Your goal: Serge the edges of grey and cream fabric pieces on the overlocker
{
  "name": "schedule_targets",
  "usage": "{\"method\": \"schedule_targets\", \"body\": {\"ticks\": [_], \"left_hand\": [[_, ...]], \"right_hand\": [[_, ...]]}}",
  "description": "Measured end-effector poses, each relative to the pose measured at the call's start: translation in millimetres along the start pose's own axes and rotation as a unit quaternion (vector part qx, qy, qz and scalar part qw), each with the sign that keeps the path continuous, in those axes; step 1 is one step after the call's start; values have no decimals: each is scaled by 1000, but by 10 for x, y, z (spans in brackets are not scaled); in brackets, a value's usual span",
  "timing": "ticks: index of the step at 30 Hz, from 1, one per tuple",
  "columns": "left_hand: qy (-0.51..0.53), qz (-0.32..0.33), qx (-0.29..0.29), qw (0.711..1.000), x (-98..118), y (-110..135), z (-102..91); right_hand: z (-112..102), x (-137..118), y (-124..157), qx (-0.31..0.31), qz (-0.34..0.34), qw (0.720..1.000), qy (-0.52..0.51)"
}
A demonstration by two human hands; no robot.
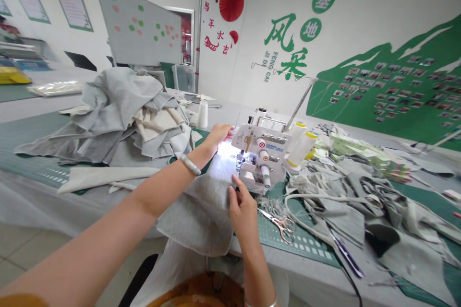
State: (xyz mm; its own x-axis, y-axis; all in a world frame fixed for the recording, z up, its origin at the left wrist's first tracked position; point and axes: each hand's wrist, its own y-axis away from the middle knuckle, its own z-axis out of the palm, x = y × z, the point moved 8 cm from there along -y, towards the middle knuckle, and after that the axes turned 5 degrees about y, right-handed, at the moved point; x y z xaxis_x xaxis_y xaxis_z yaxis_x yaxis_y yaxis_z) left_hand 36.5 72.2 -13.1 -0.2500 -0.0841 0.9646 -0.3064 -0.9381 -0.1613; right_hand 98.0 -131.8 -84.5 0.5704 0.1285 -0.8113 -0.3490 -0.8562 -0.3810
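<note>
A white overlock sewing machine [262, 153] stands before me, its lamp lighting a piece of grey cloth [212, 201] that runs under the needle area and drapes over the table's front edge. My left hand [219, 135] reaches to the machine's far left side, above the cloth; its fingers are bent together, and what they hold there is too small to make out. At the cloth's right edge, just in front of the presser foot, my right hand [243, 204] has thumb and forefinger closed on the fabric.
A heap of grey and cream cloth [122, 105] lies to the left. Scissors [279, 223], a purple-handled tool [346, 252] and crumpled cloth pieces [338, 196] lie to the right. White thread cones [302, 146] stand behind the machine; another cone [202, 114] stands left of it.
</note>
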Motion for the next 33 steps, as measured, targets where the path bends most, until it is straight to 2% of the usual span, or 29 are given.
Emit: {"method": "schedule_targets", "body": {"ticks": [2,3,5,8,9,11,15,25,33], "left_hand": [[-35,42,34,998,63,254,-180],[-71,64,28,995,88,399,-226],[-224,120,-50,966,111,687,-160],[-371,196,-192,887,20,1039,48],[-388,220,-218,868,-6,1113,94],[-405,256,-231,847,-43,1182,134],[-430,271,-199,838,-77,1168,108],[-451,250,-201,833,-58,1207,112],[-438,250,-193,842,-75,1184,96]], "right_hand": [[13,19,-1,-7,9,1000,6],[22,28,-2,-12,12,1000,7],[40,41,-2,-21,13,1000,6],[51,46,-1,-25,10,1000,0],[48,43,1,-22,8,1000,-1],[38,23,8,-16,3,1000,1],[10,-24,30,-1,-8,1000,16],[33,22,45,-25,8,999,19],[9,14,67,-26,9,999,21]]}}
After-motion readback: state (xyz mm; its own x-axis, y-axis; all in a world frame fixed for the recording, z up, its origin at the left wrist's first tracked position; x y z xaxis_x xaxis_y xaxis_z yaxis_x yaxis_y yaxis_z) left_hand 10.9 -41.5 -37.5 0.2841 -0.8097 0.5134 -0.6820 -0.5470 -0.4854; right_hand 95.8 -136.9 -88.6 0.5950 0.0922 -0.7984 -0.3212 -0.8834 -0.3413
